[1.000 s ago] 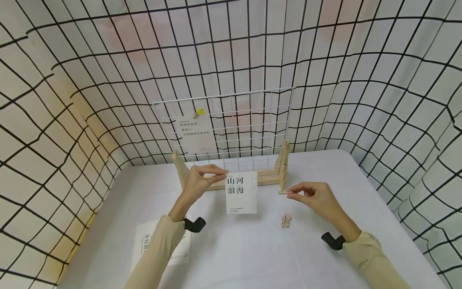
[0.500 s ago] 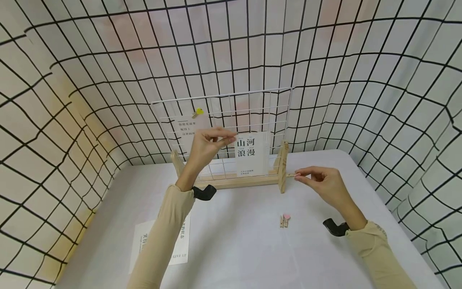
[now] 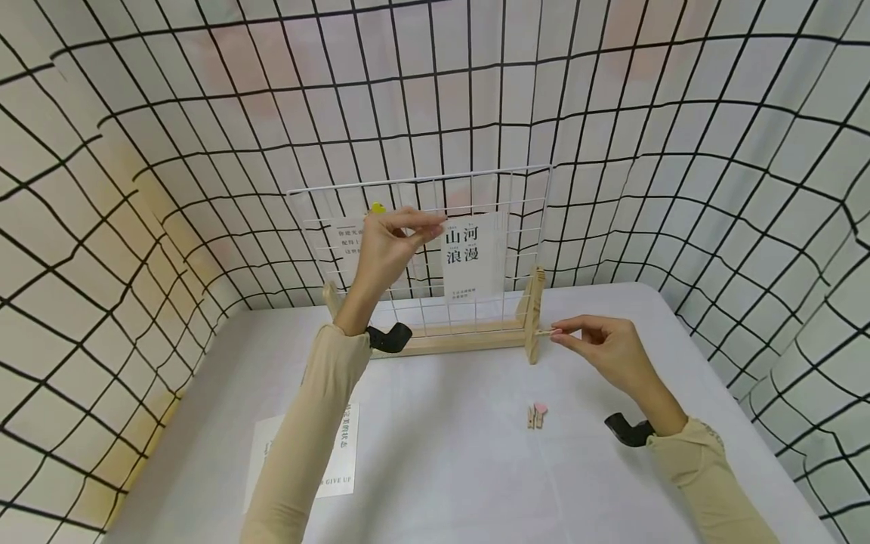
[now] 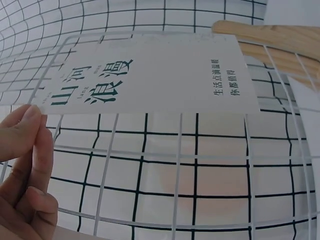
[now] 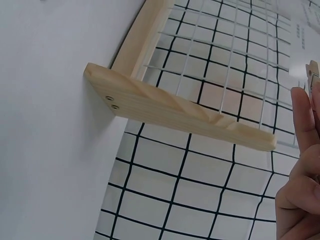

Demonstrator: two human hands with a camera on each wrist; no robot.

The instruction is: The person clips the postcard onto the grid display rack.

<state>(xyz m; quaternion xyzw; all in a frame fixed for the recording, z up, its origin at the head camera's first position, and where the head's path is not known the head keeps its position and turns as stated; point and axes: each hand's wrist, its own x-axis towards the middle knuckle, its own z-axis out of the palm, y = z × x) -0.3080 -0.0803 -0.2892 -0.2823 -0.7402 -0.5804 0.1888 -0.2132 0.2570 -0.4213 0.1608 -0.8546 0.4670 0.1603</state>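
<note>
My left hand [image 3: 390, 245] pinches a white card [image 3: 473, 261] with dark Chinese characters by its upper left corner. The card is upright and overlaps the right half of a white wire grid [image 3: 418, 180] held in a wooden stand [image 3: 469, 344]. In the left wrist view the thumb and fingertips grip the card [image 4: 170, 75] at its corner. Near the stand's right foot, my right hand [image 3: 601, 347] pinches a small wooden clothespin [image 5: 313, 70]. Another card [image 3: 345, 234] hangs on the grid's left half beneath a yellow-topped clothespin [image 3: 377, 207], partly hidden by my left hand.
Two small clothespins [image 3: 536, 418], one topped with pink, lie on the white table [image 3: 462, 468] in front of the stand. More printed cards [image 3: 340, 453] lie at the front left, partly under my left sleeve. A black wire mesh [image 3: 680, 98] surrounds the table.
My left hand has lifted the card from over the table up to the grid's right half. My right hand has moved slightly back and right with the clothespin.
</note>
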